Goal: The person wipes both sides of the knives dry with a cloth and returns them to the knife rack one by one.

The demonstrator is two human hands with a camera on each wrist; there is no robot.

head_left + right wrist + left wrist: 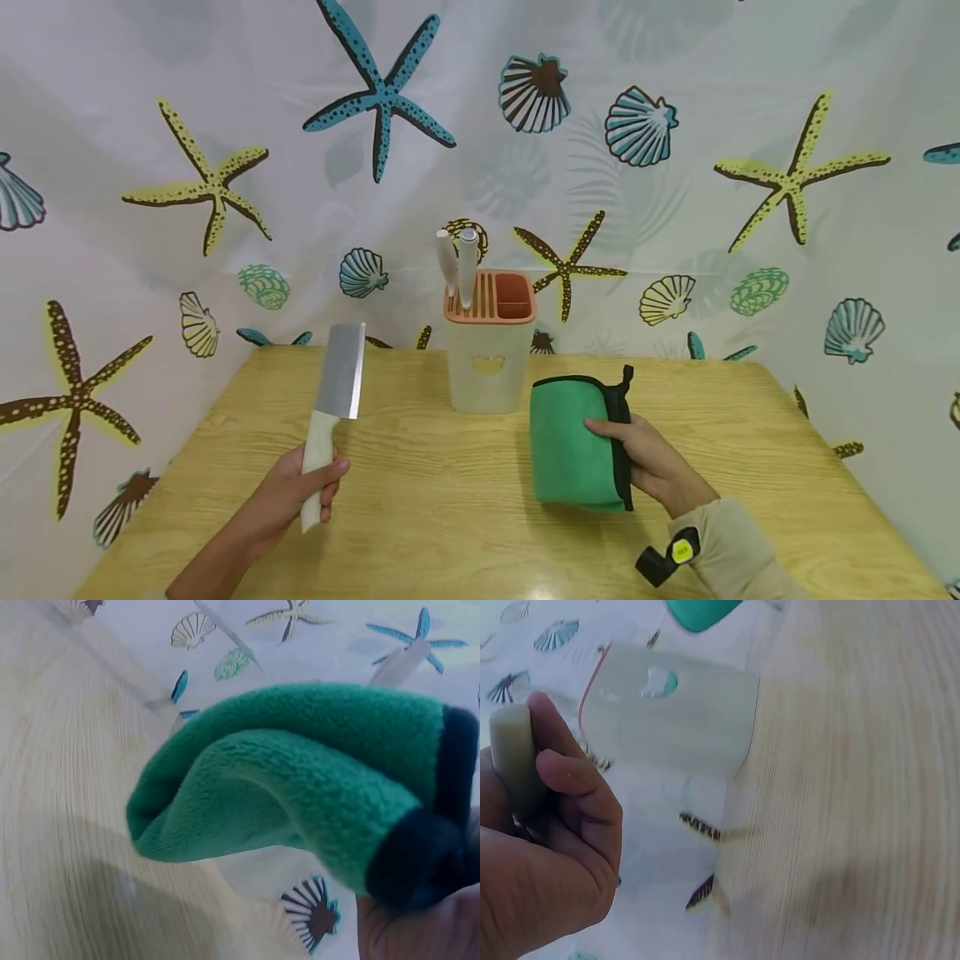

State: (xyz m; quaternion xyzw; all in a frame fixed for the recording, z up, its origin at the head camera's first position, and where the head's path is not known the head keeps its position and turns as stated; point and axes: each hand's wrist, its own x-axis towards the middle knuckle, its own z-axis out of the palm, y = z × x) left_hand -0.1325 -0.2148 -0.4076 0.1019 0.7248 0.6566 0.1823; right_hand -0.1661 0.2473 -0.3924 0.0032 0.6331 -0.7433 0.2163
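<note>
My left hand (296, 496) grips the white handle (318, 454) of a cleaver, whose broad steel blade (342, 371) points up and away. In the left wrist view the fingers curl round the handle's butt end (514, 750). On the other side, my right hand (652, 462) holds a folded green towel (573, 442) with black edging, thumb on top and the fingers hidden behind it. The right wrist view shows the towel's fluffy folds (300, 765) close up, raised over the table. Between the hands, farther back, stands a white knife block (487, 367) with an orange slotted top.
Two pale-handled utensils (467, 258) stand in the block's left slots; its right compartments (513, 292) show dark orange inside. The wooden table (420, 517) backs onto a white curtain (465, 192) printed with starfish and shells. A black strap device (667, 558) sits on the right wrist.
</note>
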